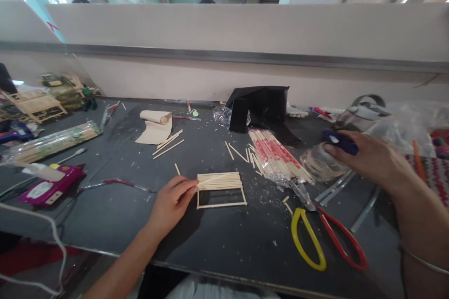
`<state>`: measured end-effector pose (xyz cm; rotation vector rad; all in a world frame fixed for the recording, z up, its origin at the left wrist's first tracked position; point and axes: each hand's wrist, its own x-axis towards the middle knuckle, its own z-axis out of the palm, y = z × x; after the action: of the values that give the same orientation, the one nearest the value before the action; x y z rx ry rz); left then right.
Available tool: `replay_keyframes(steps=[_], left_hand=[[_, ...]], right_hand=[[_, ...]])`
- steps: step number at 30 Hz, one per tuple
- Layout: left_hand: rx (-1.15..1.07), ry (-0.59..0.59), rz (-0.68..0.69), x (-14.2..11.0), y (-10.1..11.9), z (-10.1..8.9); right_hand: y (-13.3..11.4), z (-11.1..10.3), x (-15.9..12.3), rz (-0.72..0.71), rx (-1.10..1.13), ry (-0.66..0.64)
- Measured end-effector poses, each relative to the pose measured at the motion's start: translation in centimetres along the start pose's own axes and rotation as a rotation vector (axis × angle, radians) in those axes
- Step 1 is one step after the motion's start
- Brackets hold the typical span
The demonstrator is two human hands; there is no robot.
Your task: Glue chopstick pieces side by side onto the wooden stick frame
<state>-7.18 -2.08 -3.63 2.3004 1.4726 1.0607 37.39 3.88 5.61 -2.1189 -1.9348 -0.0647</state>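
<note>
A small frame of thin wooden sticks [219, 181] lies on the dark table in front of me. Sticks laid side by side fill its far part, while the near part is an unfilled rectangle. My left hand [175, 198] pinches the frame's left edge between thumb and fingers. Off to the right, my right hand [368, 156] is raised with its fingers wrapped round a dark blue object [339, 142]. Most of that object is covered by the hand, so its kind is unclear. Below it sits a clear plastic container [324, 161].
Scissors with yellow and red handles [308, 243] lie at the right front. Behind the frame are a bag of sticks [277, 152], a black sheet [261, 107] and a cloth roll [156, 124]. Leftward lie packed sticks [56, 140] and a magenta power strip [52, 187] with white cables.
</note>
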Motion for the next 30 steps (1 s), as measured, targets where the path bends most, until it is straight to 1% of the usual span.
replay_keyframes(steps=[1, 3, 4, 6, 8, 9, 11, 13, 16, 19, 21, 24, 26, 30], left_hand=[[0.007, 0.009, 0.028, -0.1, 0.1, 0.0], [0.015, 0.019, 0.084, -0.1, 0.4, -0.1], [0.019, 0.018, 0.110, -0.1, 0.6, -0.2], [0.035, -0.001, 0.159, 0.0, 1.0, -0.3], [0.056, -0.031, 0.193, 0.2, 1.4, -0.2], [0.065, -0.046, 0.206, 0.3, 1.5, -0.1], [0.080, -0.078, 0.216, 0.5, 1.7, 0.1], [0.087, -0.106, 0.212, 0.6, 1.7, 0.3], [0.055, -0.140, 0.193, 0.5, 1.7, 0.7], [-0.016, -0.144, 0.154, 0.2, 1.4, 0.6], [-0.034, -0.117, 0.088, 0.1, 1.1, 0.2], [-0.010, -0.051, -0.060, 0.0, 0.6, -0.7], [0.018, -0.029, -0.116, 0.0, 0.4, -1.1], [0.106, -0.066, -0.099, 0.2, 0.5, -1.0]], right_hand=[[-0.7, -0.3, -0.7, -0.006, -0.044, 0.067], [-3.1, -0.6, -2.5, -0.040, -0.120, 0.266], [-4.8, -0.6, -3.6, -0.079, -0.099, 0.359], [-8.5, 0.2, -5.9, -0.209, 0.033, 0.432], [-12.1, 1.8, -7.9, -0.480, 0.202, 0.385], [-13.6, 2.8, -8.6, -0.577, 0.236, 0.267], [-16.0, 4.8, -9.6, -0.709, 0.251, 0.104], [-17.4, 6.5, -9.8, -0.781, 0.207, -0.007], [-18.4, 7.7, -9.3, -0.824, 0.126, -0.074], [-18.6, 7.9, -8.5, -0.829, 0.104, -0.105], [-18.5, 7.9, -8.2, -0.817, 0.107, -0.102], [-18.1, 8.0, -8.1, -0.797, 0.092, -0.068], [-18.0, 8.0, -8.2, -0.811, 0.067, -0.065], [-18.3, 8.0, -8.3, -0.841, -0.006, -0.077]])
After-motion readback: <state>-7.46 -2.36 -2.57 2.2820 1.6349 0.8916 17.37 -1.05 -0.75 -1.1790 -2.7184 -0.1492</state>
